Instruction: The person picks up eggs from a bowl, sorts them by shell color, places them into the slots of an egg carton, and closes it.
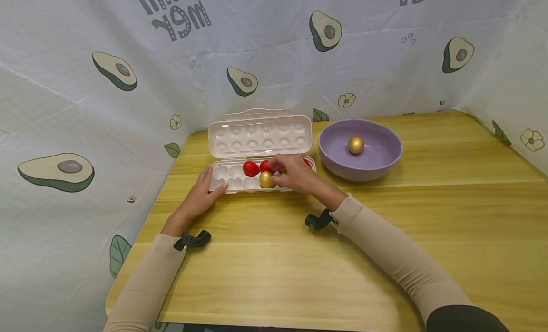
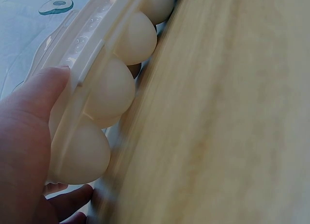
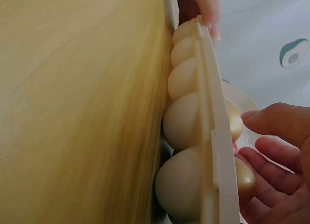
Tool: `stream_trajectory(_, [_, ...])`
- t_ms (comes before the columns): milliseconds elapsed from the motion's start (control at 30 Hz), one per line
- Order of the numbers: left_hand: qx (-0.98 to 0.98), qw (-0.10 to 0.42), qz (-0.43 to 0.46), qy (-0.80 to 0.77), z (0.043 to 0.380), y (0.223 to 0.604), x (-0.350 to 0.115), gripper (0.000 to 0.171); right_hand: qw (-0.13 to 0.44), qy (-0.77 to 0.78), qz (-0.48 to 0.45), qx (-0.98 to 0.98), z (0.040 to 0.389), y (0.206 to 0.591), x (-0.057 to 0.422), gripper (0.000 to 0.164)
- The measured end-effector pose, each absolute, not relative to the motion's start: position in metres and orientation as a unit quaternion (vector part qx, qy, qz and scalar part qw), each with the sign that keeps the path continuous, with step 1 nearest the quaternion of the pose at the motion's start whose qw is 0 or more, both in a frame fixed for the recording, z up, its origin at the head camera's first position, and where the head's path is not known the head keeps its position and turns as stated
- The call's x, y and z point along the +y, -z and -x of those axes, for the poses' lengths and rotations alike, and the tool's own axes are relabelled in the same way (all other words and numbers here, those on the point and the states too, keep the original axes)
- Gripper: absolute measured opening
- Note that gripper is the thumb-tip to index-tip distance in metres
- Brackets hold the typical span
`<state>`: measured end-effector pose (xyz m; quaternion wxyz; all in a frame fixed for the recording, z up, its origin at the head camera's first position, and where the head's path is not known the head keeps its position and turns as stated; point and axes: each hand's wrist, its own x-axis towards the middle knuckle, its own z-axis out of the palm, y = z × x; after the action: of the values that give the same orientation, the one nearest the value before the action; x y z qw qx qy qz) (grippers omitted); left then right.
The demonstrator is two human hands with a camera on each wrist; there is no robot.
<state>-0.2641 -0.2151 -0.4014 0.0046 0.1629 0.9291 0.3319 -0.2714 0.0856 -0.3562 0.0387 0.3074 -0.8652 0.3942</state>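
Observation:
A pale plastic egg carton (image 1: pixel 217 185) with rounded cups lies on the table, its lid (image 1: pixel 260 136) raised at the back. My left hand (image 1: pixel 199 195) grips its left end, thumb on the front rim and fingers round the side. Over the right half is my right hand (image 1: pixel 295 172), its thumb touching a gold ball (image 1: pixel 266 180) in a front-row cup. Its fingers are bent and spread apart from the thumb. Red balls (image 1: pixel 250 169) sit in the back row, some partly covered by that hand. A second gold ball (image 3: pixel 245 179) sits in the front row beneath it.
To the carton's right stands a purple bowl (image 1: pixel 336 168) with one gold ball (image 1: pixel 356 144) inside. The wooden table (image 1: pixel 265 270) meets an avocado-print cloth (image 1: pixel 274 46) at the back and sides.

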Motion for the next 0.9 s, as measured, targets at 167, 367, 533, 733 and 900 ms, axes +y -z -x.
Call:
stream_trajectory(167, [0.931,0.007,-0.159,-0.328,0.264,0.399,-0.214,0.090,0.036,-0.388,-0.286,-0.875,0.271,0.352,0.089,0.030])
stream_trajectory(367, [0.930,0.008,-0.160,-0.332,0.264,0.399,-0.215,0.090,0.036,-0.385,-0.274,-0.881,0.273,0.344,0.097,0.034])
stream_trajectory(533, [0.928,0.006,-0.163,-0.335,0.264,0.400,-0.216,0.088,0.055,-0.407,-0.271,-0.870,0.275,0.335,0.108,0.034])
stream_trajectory(733, [0.926,0.010,-0.167,-0.339,0.263,0.399,-0.216,0.089,0.078,-0.433,-0.251,-0.862,0.279,0.326,0.124,0.031])
stream_trajectory(900, [0.927,0.012,-0.164,-0.338,0.264,0.400,-0.217,0.089,0.091,-0.440,-0.230,-0.864,0.281,0.320,0.135,0.030])
